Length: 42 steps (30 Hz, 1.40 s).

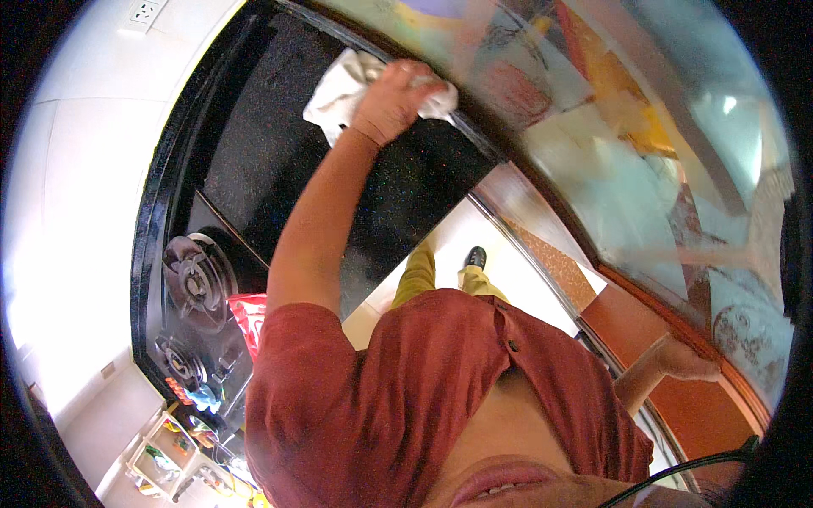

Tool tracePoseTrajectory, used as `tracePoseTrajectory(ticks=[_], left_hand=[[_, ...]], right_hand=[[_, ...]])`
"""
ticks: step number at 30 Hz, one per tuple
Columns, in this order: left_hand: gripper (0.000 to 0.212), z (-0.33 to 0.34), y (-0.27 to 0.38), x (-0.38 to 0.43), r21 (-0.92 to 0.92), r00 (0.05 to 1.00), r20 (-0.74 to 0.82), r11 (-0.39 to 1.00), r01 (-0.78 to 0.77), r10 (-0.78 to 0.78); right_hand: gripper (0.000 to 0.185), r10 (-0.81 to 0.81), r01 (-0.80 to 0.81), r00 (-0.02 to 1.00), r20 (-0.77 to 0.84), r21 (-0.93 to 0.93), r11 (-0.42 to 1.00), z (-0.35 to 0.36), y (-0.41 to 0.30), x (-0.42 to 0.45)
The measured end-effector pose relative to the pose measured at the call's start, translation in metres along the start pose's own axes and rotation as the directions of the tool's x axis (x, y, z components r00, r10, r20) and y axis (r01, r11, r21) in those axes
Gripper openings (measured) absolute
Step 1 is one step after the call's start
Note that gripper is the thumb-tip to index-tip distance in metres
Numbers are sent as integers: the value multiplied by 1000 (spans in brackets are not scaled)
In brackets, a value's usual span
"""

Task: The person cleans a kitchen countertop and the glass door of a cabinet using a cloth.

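Note:
My left hand [400,101] is closed over a crumpled white cloth [343,95], pressed against the far end of a black speckled countertop [406,171]. Part of the cloth bunches out past my fingers, by the dark raised border of the counter. At the lower right, my right hand [689,360] touches the reddish-brown edge [667,324] of a glassy, reflective surface [597,184]. The fingers of that hand are blurred, and I cannot tell whether they grip the edge.
A gas hob with a large burner [197,286] and a smaller burner [181,362] lies left, beside a red packet [248,320]. A white rack [162,454] stands lower left. A socket [145,11] is on the white wall. My shoe [475,258] is on the pale floor.

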<state>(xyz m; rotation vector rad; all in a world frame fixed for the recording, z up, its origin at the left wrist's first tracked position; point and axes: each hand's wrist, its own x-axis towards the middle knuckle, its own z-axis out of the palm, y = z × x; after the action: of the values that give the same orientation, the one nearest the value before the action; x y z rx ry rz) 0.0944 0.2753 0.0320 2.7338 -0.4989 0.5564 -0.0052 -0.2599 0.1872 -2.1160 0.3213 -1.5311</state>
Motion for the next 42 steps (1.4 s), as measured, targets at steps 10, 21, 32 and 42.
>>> tracePoseTrajectory(ticks=[10,21,32,42], left_hand=[[53,-37,-226,11,423,906,-195,801,423,-376],[39,-21,-211,42,401,843,-343,747,530,-414],[43,-9,-87,31,400,864,-128,772,494,-486],[41,40,101,8,-79,926,-176,943,324,-333]], right_hand=[[44,356,-308,934,-17,465,830,-23,-3,32],[54,364,-280,923,-122,435,855,4,-39,20],[75,273,-321,947,170,561,763,6,-20,6],[45,221,-245,969,112,542,804,25,-45,0]])
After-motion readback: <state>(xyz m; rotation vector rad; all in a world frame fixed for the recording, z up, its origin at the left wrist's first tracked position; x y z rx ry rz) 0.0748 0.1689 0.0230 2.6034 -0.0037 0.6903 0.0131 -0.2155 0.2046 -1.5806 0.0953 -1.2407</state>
